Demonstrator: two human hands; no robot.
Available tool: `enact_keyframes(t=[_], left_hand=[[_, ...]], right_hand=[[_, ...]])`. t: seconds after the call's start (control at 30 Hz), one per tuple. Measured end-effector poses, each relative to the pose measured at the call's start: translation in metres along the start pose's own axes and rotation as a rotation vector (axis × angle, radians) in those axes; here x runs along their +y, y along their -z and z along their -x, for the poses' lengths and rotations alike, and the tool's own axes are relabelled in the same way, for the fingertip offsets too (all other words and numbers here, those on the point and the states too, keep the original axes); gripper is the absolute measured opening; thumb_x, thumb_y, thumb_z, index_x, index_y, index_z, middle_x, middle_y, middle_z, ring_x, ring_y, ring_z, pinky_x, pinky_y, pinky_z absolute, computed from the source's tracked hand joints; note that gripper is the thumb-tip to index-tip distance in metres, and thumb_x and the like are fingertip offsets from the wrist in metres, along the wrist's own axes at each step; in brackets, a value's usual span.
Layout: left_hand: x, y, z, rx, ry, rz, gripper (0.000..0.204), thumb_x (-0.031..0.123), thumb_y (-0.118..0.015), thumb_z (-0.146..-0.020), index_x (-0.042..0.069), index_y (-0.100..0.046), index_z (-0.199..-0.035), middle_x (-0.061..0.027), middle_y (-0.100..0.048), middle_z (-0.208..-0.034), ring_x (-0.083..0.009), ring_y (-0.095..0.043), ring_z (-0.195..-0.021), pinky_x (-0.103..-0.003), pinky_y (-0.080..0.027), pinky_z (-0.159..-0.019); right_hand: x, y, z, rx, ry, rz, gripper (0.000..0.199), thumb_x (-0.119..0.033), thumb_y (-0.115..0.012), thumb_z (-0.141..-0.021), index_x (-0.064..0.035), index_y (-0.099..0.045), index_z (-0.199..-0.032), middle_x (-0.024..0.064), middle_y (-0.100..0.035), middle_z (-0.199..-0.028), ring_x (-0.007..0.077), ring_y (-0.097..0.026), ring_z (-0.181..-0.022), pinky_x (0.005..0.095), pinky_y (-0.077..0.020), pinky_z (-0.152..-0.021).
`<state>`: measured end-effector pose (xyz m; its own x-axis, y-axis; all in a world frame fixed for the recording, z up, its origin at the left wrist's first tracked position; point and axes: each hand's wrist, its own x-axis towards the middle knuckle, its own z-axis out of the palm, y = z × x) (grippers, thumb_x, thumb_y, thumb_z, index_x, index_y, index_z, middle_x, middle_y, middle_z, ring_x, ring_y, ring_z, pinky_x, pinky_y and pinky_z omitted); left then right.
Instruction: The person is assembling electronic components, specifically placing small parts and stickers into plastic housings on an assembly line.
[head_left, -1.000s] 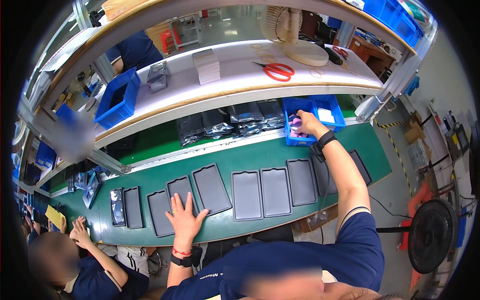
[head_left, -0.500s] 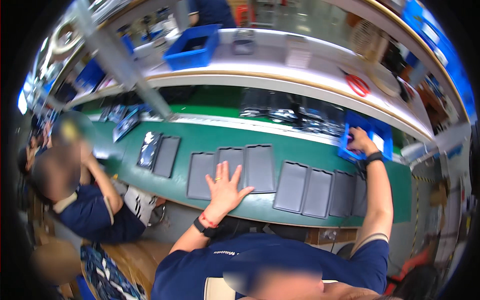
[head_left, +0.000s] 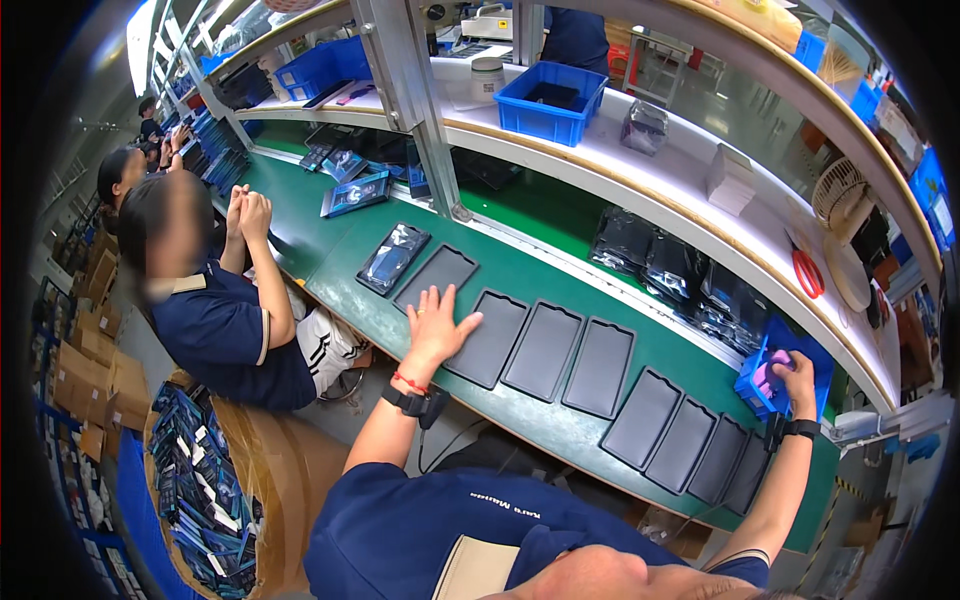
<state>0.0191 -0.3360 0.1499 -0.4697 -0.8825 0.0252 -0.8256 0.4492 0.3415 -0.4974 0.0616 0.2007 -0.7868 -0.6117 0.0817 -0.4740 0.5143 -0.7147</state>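
Several shallow dark grey trays lie in a row along the green bench. My left hand (head_left: 438,328) is spread, palm down, its fingertips over the near edge of the leftmost tray (head_left: 440,272) and its thumb by the neighbouring tray (head_left: 490,340). Left of these lies a tray with a glossy, clear-wrapped dark item (head_left: 394,258). Over at the right, my right hand (head_left: 798,378) is closed on pink-purple pieces (head_left: 772,372) at the blue bin (head_left: 752,390). Their exact kind cannot be made out.
Behind the bench, a raised shelf holds a blue bin (head_left: 550,105), a white stack (head_left: 733,180) and red-handled scissors (head_left: 806,272). Plastic-wrapped packs (head_left: 670,265) lie beneath it. A metal post (head_left: 405,100) rises from the bench. A co-worker (head_left: 225,310) sits at left, near a full carton (head_left: 205,490).
The view has swung left. My left hand has shifted left along the trays, to the leftmost one. My right hand stays at the blue bin, with the pink-purple pieces now showing more in its fingers.
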Motion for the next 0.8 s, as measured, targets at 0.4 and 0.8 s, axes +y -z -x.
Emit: enact_keyframes(t=[0.4, 0.8], left_hand=[[0.103, -0.007, 0.05, -1.085, -0.246, 1.689, 0.059, 0.044, -0.049, -0.089, 0.003, -0.04, -0.13, -0.0182, -0.044, -0.129, -0.0279, -0.046, -0.117, -0.04, -0.036, -0.098], [0.009, 0.02, 0.045, -0.777, 0.102, 1.865, 0.038, 0.02, -0.054, -0.089, 0.001, -0.044, -0.12, -0.0228, -0.059, -0.104, -0.0337, -0.062, -0.092, -0.041, -0.057, -0.067]], right_hand=[[-0.216, -0.115, 0.092, -0.288, 0.075, -0.548, 0.025, -0.011, -0.065, -0.076, -0.0002, -0.061, -0.098, 0.0042, -0.062, -0.09, 0.013, -0.058, -0.081, 0.026, -0.0461, -0.075], [-0.35, -0.305, 0.081, -0.525, 0.494, -0.234, 0.015, -0.006, -0.072, -0.071, 0.0002, -0.064, -0.082, 0.0041, -0.06, -0.069, 0.0086, -0.057, -0.065, 0.024, -0.046, -0.058]])
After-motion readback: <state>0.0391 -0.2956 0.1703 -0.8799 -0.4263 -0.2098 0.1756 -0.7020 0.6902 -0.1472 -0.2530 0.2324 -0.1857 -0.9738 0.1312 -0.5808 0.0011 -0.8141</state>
